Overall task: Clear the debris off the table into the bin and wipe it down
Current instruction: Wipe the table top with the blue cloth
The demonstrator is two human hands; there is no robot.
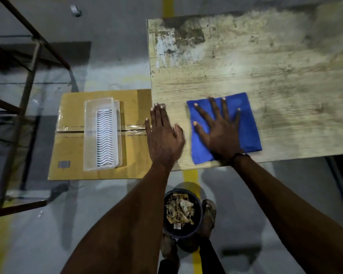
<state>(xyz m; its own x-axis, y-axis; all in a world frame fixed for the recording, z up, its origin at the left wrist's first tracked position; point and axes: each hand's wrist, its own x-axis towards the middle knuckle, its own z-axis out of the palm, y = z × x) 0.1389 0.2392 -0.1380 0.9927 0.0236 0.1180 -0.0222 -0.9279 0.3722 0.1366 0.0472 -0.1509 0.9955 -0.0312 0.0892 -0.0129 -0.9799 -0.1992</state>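
A blue cloth [246, 119] lies flat near the front left corner of the worn wooden table [265, 66]. My right hand [219, 127] presses on the cloth with its fingers spread and straight. Just left of it, my left hand [162, 135] rests flat on the table's left edge, fingers straight and together. On the floor below the table's front edge, between my feet, stands a dark round bin [183, 213] holding brown paper scraps. No loose debris shows on the tabletop, only stains.
A taped cardboard box [71, 139] stands against the table's left side with a clear plastic tray [102, 133] on top. A metal rack frame [28, 76] fills the far left. A yellow line [190, 176] runs along the grey floor.
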